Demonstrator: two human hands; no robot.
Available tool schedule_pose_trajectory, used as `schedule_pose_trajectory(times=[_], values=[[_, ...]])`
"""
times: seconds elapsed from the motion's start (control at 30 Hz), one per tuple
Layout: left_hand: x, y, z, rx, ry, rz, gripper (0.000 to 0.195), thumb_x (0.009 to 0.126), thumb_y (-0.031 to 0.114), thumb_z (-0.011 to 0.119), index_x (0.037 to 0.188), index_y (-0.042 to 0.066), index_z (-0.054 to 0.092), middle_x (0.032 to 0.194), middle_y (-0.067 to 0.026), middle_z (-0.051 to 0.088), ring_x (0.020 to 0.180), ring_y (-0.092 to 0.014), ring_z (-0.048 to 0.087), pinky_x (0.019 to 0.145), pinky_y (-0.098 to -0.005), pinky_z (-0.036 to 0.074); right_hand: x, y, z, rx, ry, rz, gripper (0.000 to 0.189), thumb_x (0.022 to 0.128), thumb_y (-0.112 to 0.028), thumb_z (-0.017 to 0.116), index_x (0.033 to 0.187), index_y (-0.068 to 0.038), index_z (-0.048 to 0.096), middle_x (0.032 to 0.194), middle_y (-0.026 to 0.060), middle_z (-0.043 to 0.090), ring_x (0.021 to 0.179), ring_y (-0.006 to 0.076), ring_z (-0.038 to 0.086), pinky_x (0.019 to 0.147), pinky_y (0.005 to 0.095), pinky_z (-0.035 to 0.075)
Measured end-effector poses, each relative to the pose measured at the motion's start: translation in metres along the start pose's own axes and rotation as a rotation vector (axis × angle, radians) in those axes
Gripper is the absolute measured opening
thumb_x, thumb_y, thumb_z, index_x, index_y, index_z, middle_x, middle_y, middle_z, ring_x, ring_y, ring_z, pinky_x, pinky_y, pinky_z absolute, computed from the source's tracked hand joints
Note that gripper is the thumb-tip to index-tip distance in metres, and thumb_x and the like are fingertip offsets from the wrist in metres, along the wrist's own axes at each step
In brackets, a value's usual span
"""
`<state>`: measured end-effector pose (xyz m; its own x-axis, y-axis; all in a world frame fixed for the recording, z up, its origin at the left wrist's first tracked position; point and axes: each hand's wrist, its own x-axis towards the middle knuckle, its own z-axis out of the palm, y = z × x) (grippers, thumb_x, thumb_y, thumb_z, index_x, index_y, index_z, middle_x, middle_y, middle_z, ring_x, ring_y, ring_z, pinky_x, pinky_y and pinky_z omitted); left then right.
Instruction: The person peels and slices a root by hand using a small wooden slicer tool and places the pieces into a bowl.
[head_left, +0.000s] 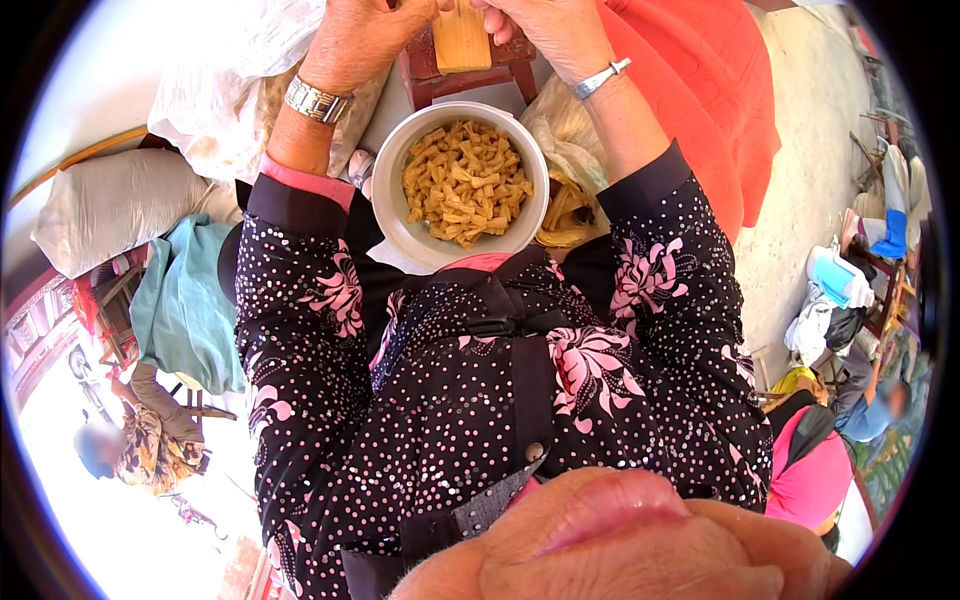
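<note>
At the top edge my left hand (367, 34), with a metal watch on its wrist, and my right hand (536, 26), with a silver bracelet, come close together above a small wooden board (460, 41) on a dark red wooden stool (424, 66). The picture's edge cuts off most of the fingers, so what they may hold is hidden. Below the stool, a round white bucket (386, 176) holds many short, tan, knotted pieces (466, 184), perhaps of dried bean curd. Long yellowish strips (564, 214) lie in an open plastic bag (566, 124) right of the bucket.
Clear plastic bags (217, 112) stand left of the bucket, near a full pale sack (124, 202) and a teal cloth (187, 300). A red cloth (697, 90) spreads at the right. Other people sit at the far left (157, 442) and far right (814, 465).
</note>
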<state>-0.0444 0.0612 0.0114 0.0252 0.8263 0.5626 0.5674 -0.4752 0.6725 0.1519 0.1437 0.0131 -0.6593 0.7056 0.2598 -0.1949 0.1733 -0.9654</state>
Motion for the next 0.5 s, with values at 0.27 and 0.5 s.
schedule_pose_trajectory(times=[0.27,0.5], values=[[0.007,0.004,-0.003,-0.356,-0.001,-0.324,0.008,0.095,0.0,0.063,0.1,0.004,0.06,0.089,0.0035,0.061,0.08,-0.004,0.056,0.072,-0.0212,0.048,0.009,0.011,-0.002,-0.036,0.076,0.006,0.009,0.098,-0.011,0.066,0.093,-0.003,0.064,0.073,0.0001,0.064,0.058,0.0074,0.062,0.051,0.0228,0.052],[0.009,-0.009,0.002,-0.332,0.034,-0.308,0.005,0.094,-0.002,0.062,0.096,0.003,0.061,0.084,0.0026,0.063,0.076,-0.005,0.057,0.07,-0.0224,0.049,0.017,0.009,-0.001,-0.064,0.104,0.064,0.011,0.097,-0.011,0.066,0.089,-0.003,0.064,0.073,0.0011,0.065,0.056,0.0085,0.062,0.051,0.0237,0.052]])
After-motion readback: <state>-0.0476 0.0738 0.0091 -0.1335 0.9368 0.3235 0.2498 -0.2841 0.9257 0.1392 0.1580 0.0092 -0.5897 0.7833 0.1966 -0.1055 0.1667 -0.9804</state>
